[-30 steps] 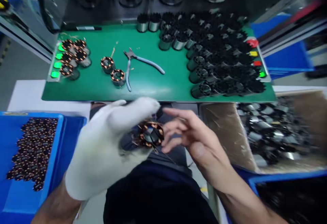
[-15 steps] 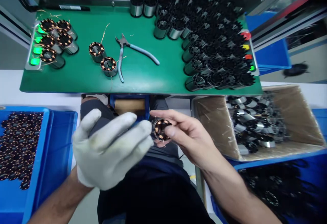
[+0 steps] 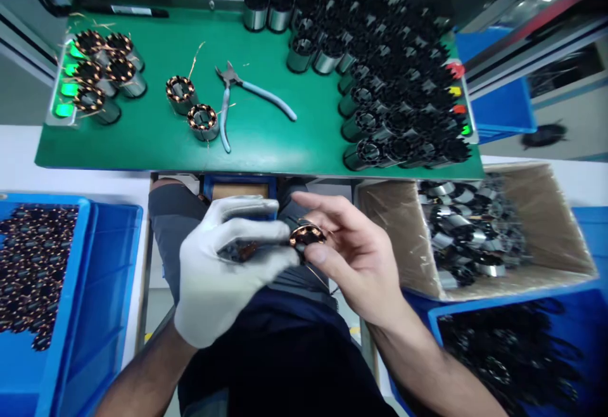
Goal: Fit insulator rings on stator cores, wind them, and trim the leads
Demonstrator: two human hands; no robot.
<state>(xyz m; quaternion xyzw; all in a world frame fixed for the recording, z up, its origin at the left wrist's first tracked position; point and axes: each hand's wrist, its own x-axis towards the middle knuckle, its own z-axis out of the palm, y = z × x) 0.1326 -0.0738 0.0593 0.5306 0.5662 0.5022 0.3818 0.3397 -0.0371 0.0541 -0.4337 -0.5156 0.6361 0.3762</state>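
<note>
Above my lap, a copper-wound motor stator (image 3: 308, 236) is held between both hands, its wound end turned up toward me. My bare right hand (image 3: 354, 249) grips it from the right, with the thumb at the near rim. My left hand (image 3: 228, 265), in a white glove, closes on its left side with fingertips and thumb. A loose wire end (image 3: 318, 275) hangs below the stator. Beyond on the green mat (image 3: 266, 144) stand two wound stators (image 3: 203, 122) beside blue-handled cutting pliers (image 3: 230, 78), whose handles are spread.
Several more wound stators (image 3: 127, 78) stand at the mat's left end. Rows of unwound black-and-silver cores (image 3: 363, 154) cover its right side. A blue bin (image 3: 83, 265) of wound parts is at left; a lined carton (image 3: 560, 227) and another blue bin (image 3: 434, 325) are at right.
My left hand has moved right and closed from spread fingers onto the stator. The stator has tilted in my right hand, and a wire end now shows below it.
</note>
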